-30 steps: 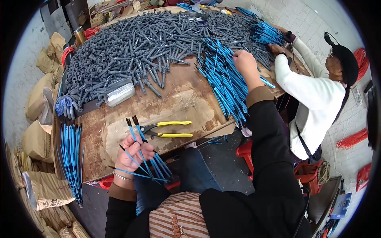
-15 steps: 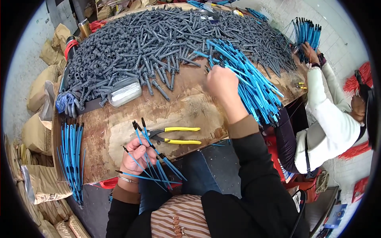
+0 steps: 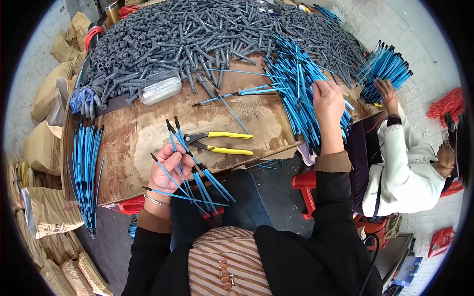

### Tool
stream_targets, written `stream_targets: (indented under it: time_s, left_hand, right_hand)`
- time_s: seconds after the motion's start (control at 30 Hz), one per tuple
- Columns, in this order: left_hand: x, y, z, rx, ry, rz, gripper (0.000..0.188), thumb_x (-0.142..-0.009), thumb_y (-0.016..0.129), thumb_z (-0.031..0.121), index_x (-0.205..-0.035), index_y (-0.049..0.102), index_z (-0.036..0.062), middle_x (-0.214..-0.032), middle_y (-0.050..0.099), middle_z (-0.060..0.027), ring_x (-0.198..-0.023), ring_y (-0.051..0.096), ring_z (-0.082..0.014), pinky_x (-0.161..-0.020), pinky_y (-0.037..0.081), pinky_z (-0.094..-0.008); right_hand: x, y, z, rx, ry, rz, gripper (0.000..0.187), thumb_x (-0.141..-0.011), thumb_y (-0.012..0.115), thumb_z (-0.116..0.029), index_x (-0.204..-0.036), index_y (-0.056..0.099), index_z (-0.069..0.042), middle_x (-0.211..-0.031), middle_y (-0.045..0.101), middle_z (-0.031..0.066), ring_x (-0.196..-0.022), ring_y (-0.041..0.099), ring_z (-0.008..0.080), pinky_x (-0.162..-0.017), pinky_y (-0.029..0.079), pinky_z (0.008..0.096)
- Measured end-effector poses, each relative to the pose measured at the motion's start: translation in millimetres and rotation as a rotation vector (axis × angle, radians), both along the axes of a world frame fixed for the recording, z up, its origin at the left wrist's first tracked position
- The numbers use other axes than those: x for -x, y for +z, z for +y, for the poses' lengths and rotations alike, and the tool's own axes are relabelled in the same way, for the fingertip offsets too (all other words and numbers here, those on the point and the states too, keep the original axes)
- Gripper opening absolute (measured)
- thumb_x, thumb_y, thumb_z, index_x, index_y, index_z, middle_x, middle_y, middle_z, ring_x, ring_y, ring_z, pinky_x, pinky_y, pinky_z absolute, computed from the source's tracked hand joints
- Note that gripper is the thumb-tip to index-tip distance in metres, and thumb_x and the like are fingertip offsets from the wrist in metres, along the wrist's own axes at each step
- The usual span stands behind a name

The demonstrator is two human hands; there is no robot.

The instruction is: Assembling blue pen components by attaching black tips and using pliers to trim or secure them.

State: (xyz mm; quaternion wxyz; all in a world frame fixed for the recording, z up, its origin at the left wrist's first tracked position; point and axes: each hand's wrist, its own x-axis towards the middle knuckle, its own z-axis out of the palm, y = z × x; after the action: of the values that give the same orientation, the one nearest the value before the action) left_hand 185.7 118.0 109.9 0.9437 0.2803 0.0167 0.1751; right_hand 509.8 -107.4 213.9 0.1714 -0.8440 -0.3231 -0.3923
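My left hand [image 3: 170, 170] is closed around several thin blue sticks [image 3: 202, 190] with black tips, which fan out below the fingers above my lap. Over the right-hand pile of similar blue sticks [image 3: 296, 106], my right hand [image 3: 328, 101] has its fingers curled down and pressed together. What they pinch, if anything, is hidden. Some loose blue sticks [image 3: 247, 92] stick out leftward from that pile onto the bare wood. Pliers [image 3: 229, 143] with yellow handles lie just beyond my left hand, jaws toward the left.
A large heap of grey plastic tubes [image 3: 163, 44] covers the back of the wooden table [image 3: 123, 163]. A clear plastic box [image 3: 160, 89], blue gloves [image 3: 85, 101] and another blue bundle [image 3: 86, 170] are at left. At right a co-worker's hand [image 3: 387, 93] is beside a blue bundle [image 3: 382, 74].
My right hand has moved right across the blue pile, and loose sticks now lie scattered left of it. The co-worker's hand has loosened from their bundle. My left hand keeps its sticks.
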Motion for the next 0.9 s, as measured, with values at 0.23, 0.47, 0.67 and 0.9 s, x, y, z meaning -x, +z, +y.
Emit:
stream_targets:
  time_s: [0.23, 0.47, 0.67, 0.9]
  left_hand:
    - [1, -4, -1, 0.027, 0.001, -0.037, 0.016, -0.089, 0.054, 0.006, -0.104, 0.058, 0.0018, -0.084, 0.066, -0.0249, -0.047, 0.054, -0.0175, -0.041, 0.039, -0.0223]
    - [0, -1, -3, -0.016, 0.029, -0.033, 0.015, -0.089, 0.055, 0.006, -0.103, 0.058, 0.002, -0.085, 0.066, -0.0254, -0.048, 0.054, -0.0177, -0.041, 0.037, -0.0222]
    - [0, 1, -5, -0.007, 0.031, -0.025, 0.015, -0.087, 0.056, 0.004, -0.102, 0.057, 0.0024, -0.087, 0.066, -0.024, -0.054, 0.06, -0.0213, -0.045, 0.044, -0.0239]
    - [-5, 8, -3, -0.032, 0.041, -0.059, 0.019, -0.086, 0.057, 0.002, -0.105, 0.055, 0.0043, -0.095, 0.066, -0.0209, -0.07, 0.067, -0.0262, -0.057, 0.054, -0.0287]
  right_hand:
    - [-67, 26, 33, 0.145, -0.197, 0.415, 0.027, -0.082, 0.056, -0.03, -0.088, 0.069, -0.006, -0.091, 0.067, 0.0137, -0.078, 0.062, 0.0359, -0.068, 0.049, 0.0417]
    - [-109, -5, 88, 0.249, -0.268, 0.599, 0.038, -0.081, 0.055, -0.037, -0.09, 0.068, -0.003, -0.084, 0.068, 0.0165, -0.078, 0.062, 0.039, -0.069, 0.048, 0.0439]
    - [-49, 43, 120, -0.036, 0.203, 0.365, 0.035, -0.083, 0.057, -0.031, -0.097, 0.064, 0.001, -0.08, 0.067, 0.0138, -0.07, 0.061, 0.0311, -0.064, 0.048, 0.0387]
    - [60, 67, 149, -0.202, 0.854, -0.131, 0.019, -0.083, 0.061, -0.02, -0.096, 0.066, -0.007, -0.086, 0.068, 0.0044, -0.071, 0.062, 0.0223, -0.062, 0.047, 0.0299]
